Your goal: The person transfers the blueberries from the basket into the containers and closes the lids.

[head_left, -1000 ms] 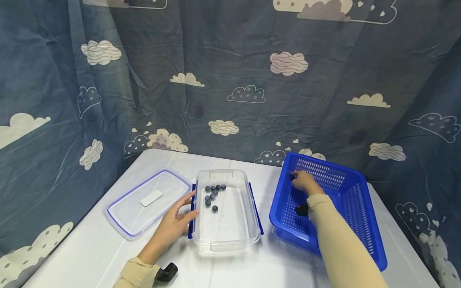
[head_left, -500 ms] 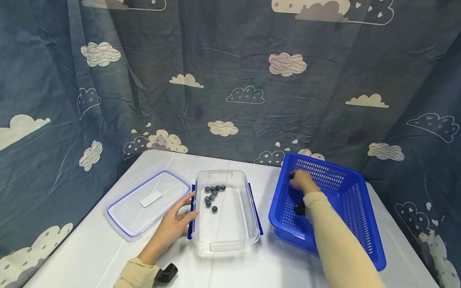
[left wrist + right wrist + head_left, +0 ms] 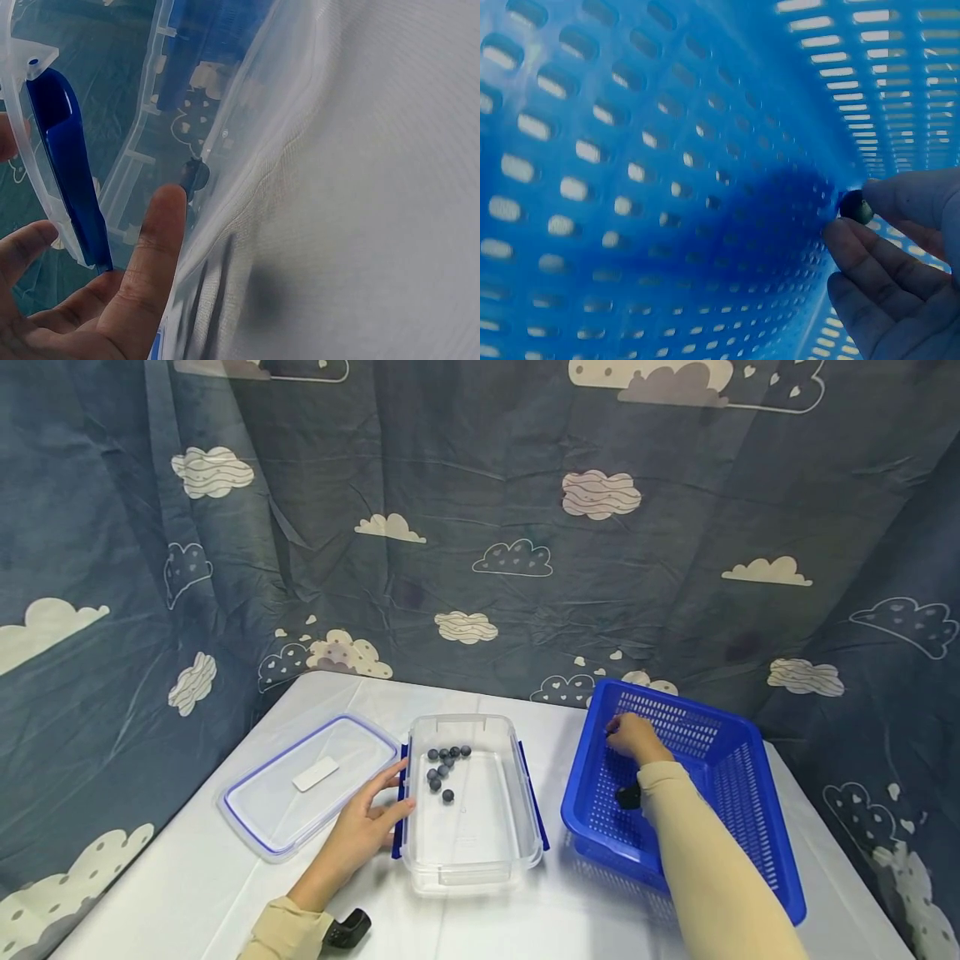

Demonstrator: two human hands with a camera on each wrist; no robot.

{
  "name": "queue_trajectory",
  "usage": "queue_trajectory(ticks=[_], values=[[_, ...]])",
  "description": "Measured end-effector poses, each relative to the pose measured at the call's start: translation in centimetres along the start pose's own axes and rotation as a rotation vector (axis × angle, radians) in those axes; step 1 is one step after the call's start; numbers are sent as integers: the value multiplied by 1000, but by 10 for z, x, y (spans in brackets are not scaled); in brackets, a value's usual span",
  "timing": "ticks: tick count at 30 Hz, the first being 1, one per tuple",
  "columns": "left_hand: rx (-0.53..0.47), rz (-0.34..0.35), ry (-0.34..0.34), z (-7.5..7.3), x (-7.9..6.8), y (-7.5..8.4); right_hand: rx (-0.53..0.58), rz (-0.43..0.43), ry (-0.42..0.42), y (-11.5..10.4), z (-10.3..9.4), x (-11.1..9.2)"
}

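My left hand (image 3: 358, 833) rests against the left side of a clear plastic box (image 3: 480, 878), its fingers and thumb spread about the blue latch (image 3: 71, 161). Several blueberries (image 3: 447, 796) lie in the box, mostly toward its far left. Seen through the box wall, a dark round berry (image 3: 196, 176) appears near a fingertip in the left wrist view. My right hand (image 3: 636, 740) reaches into a blue plastic basket (image 3: 723, 868), near its far left wall. Between thumb and fingertips it pinches one dark blueberry (image 3: 856, 207), which the hand hides in the head view.
A clear lid (image 3: 255, 793) with a blue seal and a white label (image 3: 315, 772) lies flat left of the box. A white cloth (image 3: 555, 910) covers the table. Behind it hangs a dark curtain (image 3: 420, 577) with cloud prints.
My right hand stays near the basket's left wall, with only slight shifts of its fingers and wrist. The left hand, the box and the berries in it keep their places.
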State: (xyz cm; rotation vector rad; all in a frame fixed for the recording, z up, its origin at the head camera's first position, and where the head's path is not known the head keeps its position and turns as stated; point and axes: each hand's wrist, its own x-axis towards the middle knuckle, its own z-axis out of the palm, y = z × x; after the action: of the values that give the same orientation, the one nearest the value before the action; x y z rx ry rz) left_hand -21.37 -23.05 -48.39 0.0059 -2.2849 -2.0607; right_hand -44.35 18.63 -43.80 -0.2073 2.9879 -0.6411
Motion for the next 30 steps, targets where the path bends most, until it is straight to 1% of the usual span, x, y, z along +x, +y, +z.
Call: queue_trajectory(ticks=[4, 8, 13, 16, 22, 27, 30], values=[[9, 1, -1, 0, 0, 1, 9, -12, 17, 8, -4, -1], [15, -2, 4, 0, 0, 1, 13, -43, 38, 16, -8, -2], [22, -14, 10, 0, -1, 0, 14, -84, 45, 19, -17, -4], [24, -15, 11, 1, -1, 0, 14, -99, 41, 18, -23, -7], [31, -22, 15, 1, -2, 1, 27, -163, 43, 11, -32, -10], [46, -24, 22, 1, -2, 1, 49, -187, 28, -2, -41, -18], [49, -22, 25, 1, -2, 2, 50, -208, 35, -11, -47, -25]])
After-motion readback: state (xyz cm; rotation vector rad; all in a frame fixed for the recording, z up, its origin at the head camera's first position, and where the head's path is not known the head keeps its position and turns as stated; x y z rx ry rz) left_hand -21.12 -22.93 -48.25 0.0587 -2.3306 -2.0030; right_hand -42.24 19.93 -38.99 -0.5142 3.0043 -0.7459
